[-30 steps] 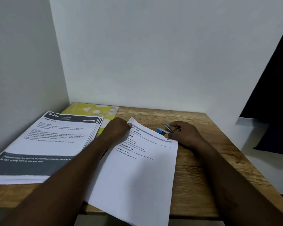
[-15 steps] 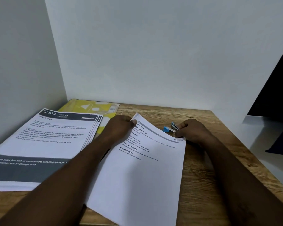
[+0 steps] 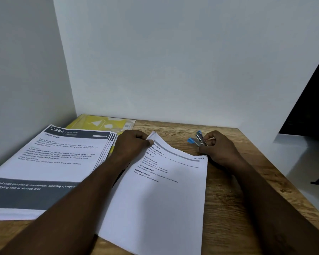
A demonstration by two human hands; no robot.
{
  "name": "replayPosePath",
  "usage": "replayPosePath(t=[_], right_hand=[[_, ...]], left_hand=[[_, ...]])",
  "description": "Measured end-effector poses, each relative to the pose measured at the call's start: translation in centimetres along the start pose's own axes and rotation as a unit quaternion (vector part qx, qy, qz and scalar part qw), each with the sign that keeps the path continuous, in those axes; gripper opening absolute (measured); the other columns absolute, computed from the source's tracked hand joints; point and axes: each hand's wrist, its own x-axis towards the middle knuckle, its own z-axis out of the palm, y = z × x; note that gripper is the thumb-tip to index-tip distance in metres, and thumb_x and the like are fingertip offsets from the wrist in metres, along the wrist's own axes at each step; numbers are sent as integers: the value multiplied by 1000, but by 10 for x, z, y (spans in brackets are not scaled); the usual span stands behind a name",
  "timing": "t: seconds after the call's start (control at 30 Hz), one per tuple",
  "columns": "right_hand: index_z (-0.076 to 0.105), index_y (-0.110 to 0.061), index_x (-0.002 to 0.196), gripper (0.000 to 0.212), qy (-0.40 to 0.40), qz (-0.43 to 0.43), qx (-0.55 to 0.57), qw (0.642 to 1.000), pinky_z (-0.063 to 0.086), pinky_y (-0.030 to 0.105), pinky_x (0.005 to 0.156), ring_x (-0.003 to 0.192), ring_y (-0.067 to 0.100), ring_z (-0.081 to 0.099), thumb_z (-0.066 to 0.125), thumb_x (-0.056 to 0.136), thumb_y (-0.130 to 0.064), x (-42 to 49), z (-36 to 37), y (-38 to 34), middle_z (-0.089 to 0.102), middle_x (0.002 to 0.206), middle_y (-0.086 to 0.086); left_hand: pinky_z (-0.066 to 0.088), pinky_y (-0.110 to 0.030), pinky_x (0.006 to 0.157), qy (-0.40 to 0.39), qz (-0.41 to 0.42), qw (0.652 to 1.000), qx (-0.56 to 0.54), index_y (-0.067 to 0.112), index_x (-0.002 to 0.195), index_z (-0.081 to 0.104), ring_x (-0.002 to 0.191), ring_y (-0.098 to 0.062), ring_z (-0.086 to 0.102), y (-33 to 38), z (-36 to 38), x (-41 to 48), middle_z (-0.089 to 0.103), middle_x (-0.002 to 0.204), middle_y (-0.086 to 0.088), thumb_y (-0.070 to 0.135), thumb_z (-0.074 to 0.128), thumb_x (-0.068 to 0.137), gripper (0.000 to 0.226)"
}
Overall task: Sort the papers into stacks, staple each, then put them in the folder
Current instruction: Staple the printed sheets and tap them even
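The left hand (image 3: 132, 144) pinches the far left corner of the white paper stack (image 3: 160, 196) at the table's (image 3: 228, 208) near edge; the right hand (image 3: 219, 148) grips a blue stapler (image 3: 197, 139) just beyond the stack's far right corner. A printed pile (image 3: 50, 162) lies along the left edge; a yellow folder (image 3: 101, 124) sits in the far left corner.

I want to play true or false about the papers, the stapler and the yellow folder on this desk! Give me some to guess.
1. The right hand holds the blue stapler. True.
2. The yellow folder lies on top of the Wash cups pile. False: the pile partly covers the folder.
3. The left hand pinches the far left corner of the middle papers. True.
4. The stapler is clamped onto that corner. False: it is held apart from the corner, off to the right, over the wooden table.
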Motion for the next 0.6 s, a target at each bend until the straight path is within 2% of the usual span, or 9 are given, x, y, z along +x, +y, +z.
replayPosePath(t=[0.07, 0.13, 0.23, 0.3, 0.4, 0.6], right_hand=[[66, -25, 112, 47, -9, -5, 94, 996, 48, 28, 66, 72, 11, 68, 89, 75, -7, -1, 0, 0, 75, 92, -1], [68, -19, 121, 50, -24, -14, 152, 988, 52, 24, 62, 67, 8, 68, 87, 79, 0, -2, -1, -2, 75, 90, 0], [70, -5, 114, 38, -50, -15, 239, 970, 52, 22, 57, 62, 12, 65, 84, 81, 6, -6, -1, -11, 71, 87, 6], [67, 0, 105, 32, -71, -7, 293, 954, 48, 23, 52, 57, 17, 57, 84, 79, 8, -9, -1, -15, 68, 81, 8], [63, -1, 103, 33, -99, -5, 315, 944, 47, 26, 50, 57, 19, 55, 84, 79, 7, -13, 0, -18, 70, 81, 11], [60, -4, 106, 32, -115, 16, 341, 933, 57, 31, 53, 65, 22, 70, 81, 83, 6, -15, 3, -22, 75, 89, 10]], left_hand=[[46, -25, 68, -19, -4, 999, -43, 22, 67, 78, 64, -3, 64, 2, -1, -3, 71, 64, 16, 22, 91, 79, 17], [53, -28, 74, -42, -10, 995, -89, 19, 71, 81, 67, -9, 70, 4, -2, -6, 77, 73, 7, 15, 92, 77, 13], [57, -32, 75, -67, -26, 989, -131, 13, 73, 81, 69, -17, 74, 9, -2, -10, 80, 79, -6, 8, 90, 77, 11], [58, -34, 73, -83, -38, 984, -155, 11, 73, 80, 70, -24, 75, 12, -1, -12, 80, 82, -13, 5, 89, 78, 11], [57, -35, 71, -101, -50, 977, -181, 12, 69, 78, 69, -28, 74, 15, 0, -14, 79, 82, -18, 2, 87, 79, 16], [58, -34, 68, -132, -54, 965, -218, 8, 73, 78, 70, -30, 73, 22, 4, -21, 77, 84, -21, -1, 84, 80, 13]])
